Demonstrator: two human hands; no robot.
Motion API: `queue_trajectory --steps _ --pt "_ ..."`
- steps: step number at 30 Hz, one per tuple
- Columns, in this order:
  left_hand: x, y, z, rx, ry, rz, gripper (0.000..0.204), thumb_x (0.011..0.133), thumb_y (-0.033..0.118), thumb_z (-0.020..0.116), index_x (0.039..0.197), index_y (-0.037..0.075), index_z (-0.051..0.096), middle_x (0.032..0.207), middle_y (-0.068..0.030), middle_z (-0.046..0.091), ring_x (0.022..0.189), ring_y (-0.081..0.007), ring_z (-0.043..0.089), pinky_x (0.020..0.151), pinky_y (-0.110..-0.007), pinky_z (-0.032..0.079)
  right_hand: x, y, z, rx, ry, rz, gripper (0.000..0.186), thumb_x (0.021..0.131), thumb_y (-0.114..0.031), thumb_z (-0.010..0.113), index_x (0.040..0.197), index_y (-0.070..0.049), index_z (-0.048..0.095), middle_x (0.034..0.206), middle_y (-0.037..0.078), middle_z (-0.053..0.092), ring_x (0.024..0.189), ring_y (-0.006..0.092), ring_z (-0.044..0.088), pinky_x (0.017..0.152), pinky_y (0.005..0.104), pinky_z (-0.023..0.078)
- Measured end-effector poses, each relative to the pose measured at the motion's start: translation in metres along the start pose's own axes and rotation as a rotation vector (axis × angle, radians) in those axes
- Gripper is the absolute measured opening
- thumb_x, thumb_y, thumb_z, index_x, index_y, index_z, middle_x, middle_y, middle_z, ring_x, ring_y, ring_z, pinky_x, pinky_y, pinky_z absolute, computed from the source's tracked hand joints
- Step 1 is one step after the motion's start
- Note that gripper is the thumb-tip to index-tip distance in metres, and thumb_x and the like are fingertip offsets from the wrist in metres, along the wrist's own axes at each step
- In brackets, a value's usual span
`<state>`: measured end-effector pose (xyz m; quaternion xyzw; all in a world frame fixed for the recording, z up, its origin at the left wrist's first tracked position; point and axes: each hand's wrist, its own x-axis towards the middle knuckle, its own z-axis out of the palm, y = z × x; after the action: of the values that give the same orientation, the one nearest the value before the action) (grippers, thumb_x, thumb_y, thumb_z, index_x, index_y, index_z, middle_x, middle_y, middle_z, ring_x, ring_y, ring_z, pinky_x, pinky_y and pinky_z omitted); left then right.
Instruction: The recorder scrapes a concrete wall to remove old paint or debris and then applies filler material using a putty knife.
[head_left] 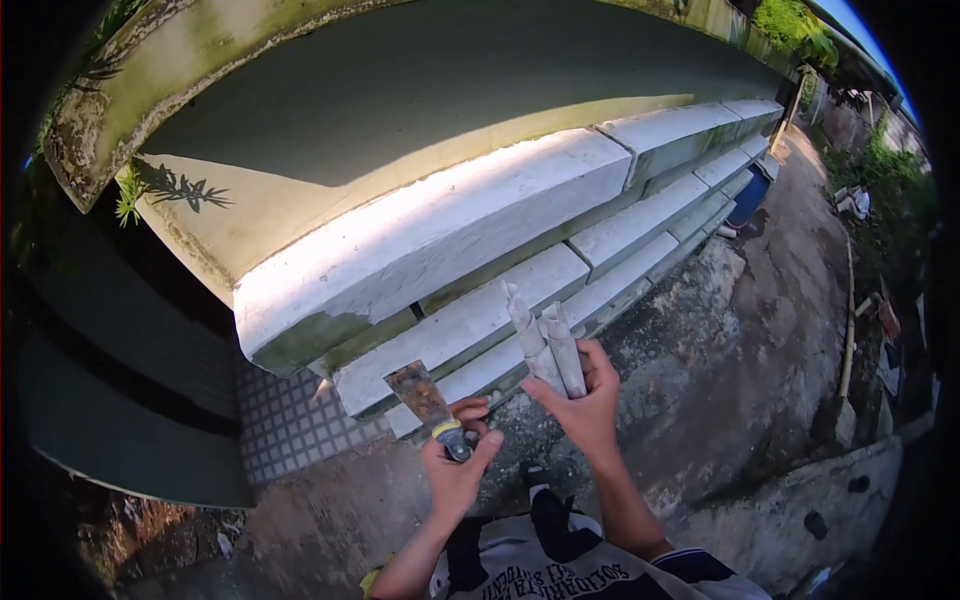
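My left hand is closed around the handle of a putty knife. Its wide blade is stained rusty brown and points up and away, with a yellow band where the handle starts. In my right hand I grip two whitish rolled tubes side by side. They look like rolled paper or sheet, the left one ending in a twisted, ragged tip; what they are made of I cannot tell. Both hands are held in front of white-topped concrete steps, apart from them.
Above the steps runs a thick white ledge against a greenish wall. Grey tiles lie at the left. A blue barrel stands at the far end of the steps. Rough ground, a long stick and debris lie to the right.
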<state>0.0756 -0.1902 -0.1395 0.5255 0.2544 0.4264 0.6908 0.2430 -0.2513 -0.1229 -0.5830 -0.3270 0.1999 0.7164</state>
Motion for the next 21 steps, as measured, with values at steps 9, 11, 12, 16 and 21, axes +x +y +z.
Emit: queue_trajectory --steps 9,11,12,16,21 --pt "0.020 0.000 -0.006 0.006 -0.067 -0.193 0.024 0.081 0.012 0.085 0.097 0.000 0.071 0.087 -0.0011 0.071 0.069 -0.0051 0.060 0.061 -0.022 0.048 -0.066 0.011 0.010 0.019 -0.078 0.117 0.034 0.073 -0.005 0.090 0.098 0.007 0.070 0.087 0.001 0.065 0.075 0.0080 0.063 0.066 0.0233 0.051" --pt "0.018 0.003 -0.019 0.103 -0.132 -0.248 0.025 0.084 0.018 0.083 0.097 0.000 0.071 0.085 -0.0017 0.072 0.068 -0.0047 0.061 0.058 -0.021 0.047 -0.068 0.009 0.010 0.071 -0.057 0.189 0.029 0.079 -0.007 0.086 0.100 0.006 0.070 0.087 0.002 0.067 0.073 0.0070 0.063 0.064 0.0229 0.050" --pt "0.018 0.003 -0.025 0.104 -0.140 -0.250 0.025 0.084 0.018 0.083 0.097 0.000 0.071 0.085 -0.0017 0.072 0.068 -0.0047 0.061 0.058 -0.021 0.047 -0.069 0.008 0.011 0.124 -0.042 0.258 0.025 0.085 -0.008 0.081 0.103 0.005 0.070 0.086 0.002 0.068 0.072 0.0060 0.062 0.062 0.0225 0.050" --pt "0.021 0.004 -0.052 -0.070 -0.183 -0.278 0.038 0.088 0.014 0.078 0.119 -0.002 0.062 0.101 -0.0084 0.074 0.067 -0.0056 0.061 0.053 -0.020 0.045 -0.072 0.028 0.012 0.176 -0.016 0.379 0.027 0.101 -0.018 0.063 0.118 0.003 0.062 0.085 0.002 0.070 0.069 0.0033 0.059 0.058 0.0199 0.044" --pt "0.015 0.004 -0.081 -0.165 -0.295 -0.260 0.043 0.089 0.012 0.075 0.125 -0.002 0.054 0.111 -0.0184 0.071 0.064 -0.0088 0.057 0.050 -0.022 0.044 -0.072 0.049 0.022 0.123 0.015 0.339 0.026 0.103 -0.018 0.059 0.124 -0.002 0.055 0.077 0.000 0.065 0.065 0.0037 0.053 0.057 0.0231 0.042"
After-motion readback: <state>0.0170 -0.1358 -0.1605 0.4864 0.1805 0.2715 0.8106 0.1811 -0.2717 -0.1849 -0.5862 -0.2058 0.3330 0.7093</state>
